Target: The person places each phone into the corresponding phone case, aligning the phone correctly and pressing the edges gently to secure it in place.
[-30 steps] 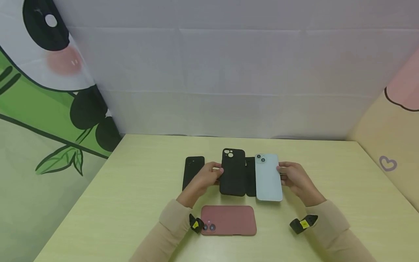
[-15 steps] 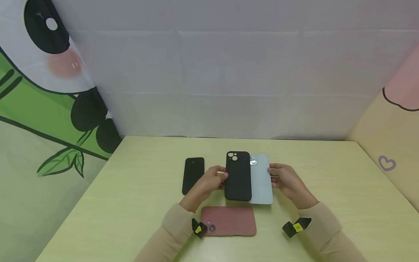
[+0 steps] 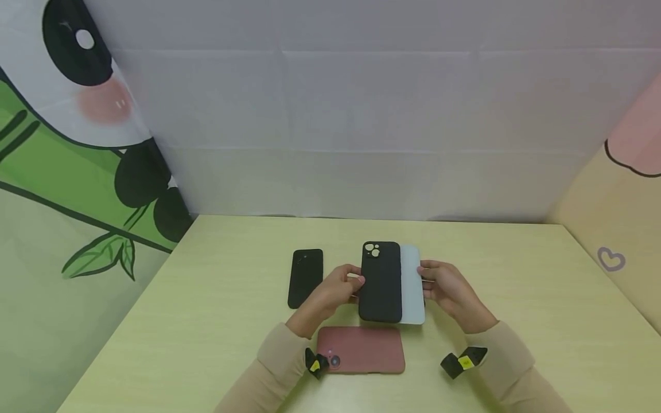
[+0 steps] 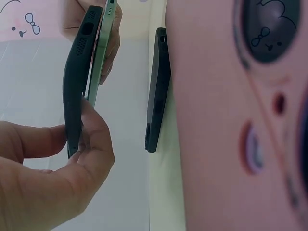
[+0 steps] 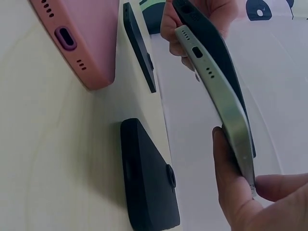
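Note:
My left hand [image 3: 334, 291] pinches a black phone case [image 3: 381, 287] by its left edge, thumb in front and fingers behind. Holes for the lenses pierce its upper left corner. A pale blue phone [image 3: 412, 287] is held at its right edge by my right hand [image 3: 450, 289]. The case overlaps most of this phone in the head view, hiding its cameras. From the left wrist, the case [image 4: 79, 72] and the phone [image 4: 102, 53] stand nearly parallel, close face to face. In the right wrist view both are raised above the table, the phone's port end [image 5: 197, 52] showing.
A pink-cased phone [image 3: 364, 350] lies sideways nearest the body. One black phone [image 3: 304, 278] lies at the left, behind my left forearm. Another black phone-shaped thing [image 5: 149, 183] lies under the held pair, almost wholly hidden in the head view. A cloth wall [image 3: 330, 115] stands behind the table.
My right hand has moved left with the pale blue phone, bringing it behind the case. My left hand has shifted slightly right and nearer with the case. The other phones have stayed put.

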The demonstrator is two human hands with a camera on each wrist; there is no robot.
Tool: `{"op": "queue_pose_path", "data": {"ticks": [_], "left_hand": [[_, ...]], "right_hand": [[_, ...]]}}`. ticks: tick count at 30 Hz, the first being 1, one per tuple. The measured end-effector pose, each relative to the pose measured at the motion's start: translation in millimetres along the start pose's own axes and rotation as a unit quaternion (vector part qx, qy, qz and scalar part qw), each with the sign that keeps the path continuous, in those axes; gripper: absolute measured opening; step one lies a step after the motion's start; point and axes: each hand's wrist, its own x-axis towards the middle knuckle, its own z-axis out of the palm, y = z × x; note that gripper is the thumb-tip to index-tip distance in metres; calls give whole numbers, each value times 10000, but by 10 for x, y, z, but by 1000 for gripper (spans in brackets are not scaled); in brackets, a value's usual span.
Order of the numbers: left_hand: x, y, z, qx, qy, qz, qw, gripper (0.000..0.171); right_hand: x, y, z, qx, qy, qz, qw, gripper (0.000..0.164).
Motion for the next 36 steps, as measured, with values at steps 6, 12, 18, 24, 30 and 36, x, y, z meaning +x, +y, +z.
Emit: {"op": "queue_pose_path", "data": {"ticks": [6,12,18,24,30,36], "left_hand": [[-36,-4,23,143,-52,47,9999,28],[-83,-3,45,504,32,148,9986,25],[-120,7,48,712,64,160,9973,26],[-155,13,40,825,85,128,9965,28],[-191,2,31,818,121,105,9965,29],[-224,-5,24,825,132,103,9964,30]], "right_hand": [[-14,38,45,81,-53,-17,10000,45],[-43,57,90,193,-30,-14,9998,42],[-77,70,150,228,-109,-51,9997,42],[-89,95,194,217,-125,-79,9997,41],[-116,122,237,147,-116,-115,9998,38],[-141,157,282,230,-192,-182,9994,33]]}}
